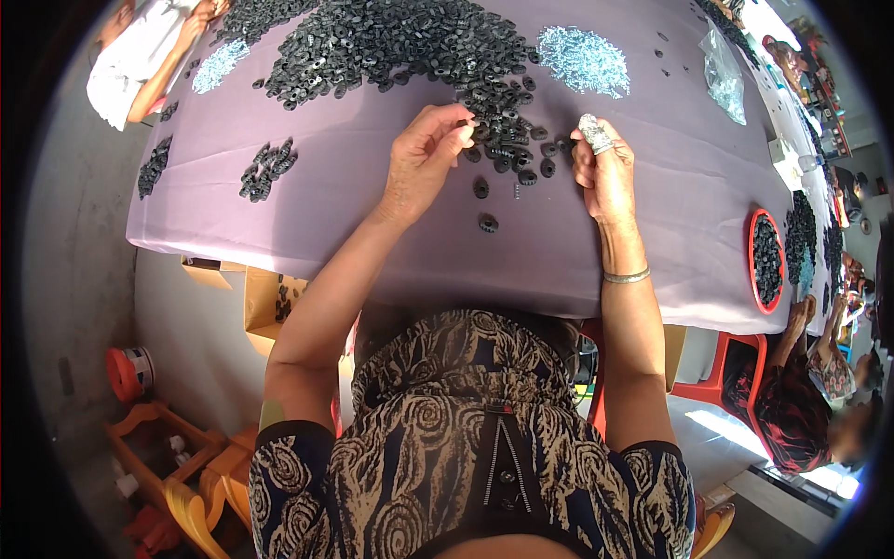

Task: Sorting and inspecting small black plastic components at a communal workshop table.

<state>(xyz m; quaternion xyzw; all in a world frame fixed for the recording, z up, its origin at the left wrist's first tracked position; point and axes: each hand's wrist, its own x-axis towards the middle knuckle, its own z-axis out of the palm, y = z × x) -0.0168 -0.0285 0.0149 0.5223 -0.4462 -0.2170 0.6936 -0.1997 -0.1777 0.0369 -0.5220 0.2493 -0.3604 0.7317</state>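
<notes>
My left hand is raised over the cloth-covered table, thumb and forefinger pinched on a small black piece. Across from it, my right hand is closed, with silvery wrapping around a finger; whatever it grips is hidden. Between the hands, a tail of ridged oval black plastic pieces runs down from the large black pile. Two single black pieces lie nearer me, and a tiny pale spring-like bit rests close by. Beyond my right hand is a heap of small light-blue parts.
A smaller black cluster lies to the left. At the right edge stands a red basket of black pieces; a clear plastic bag lies farther back. Another person's arm reaches in at far left, and other people sit along the right side.
</notes>
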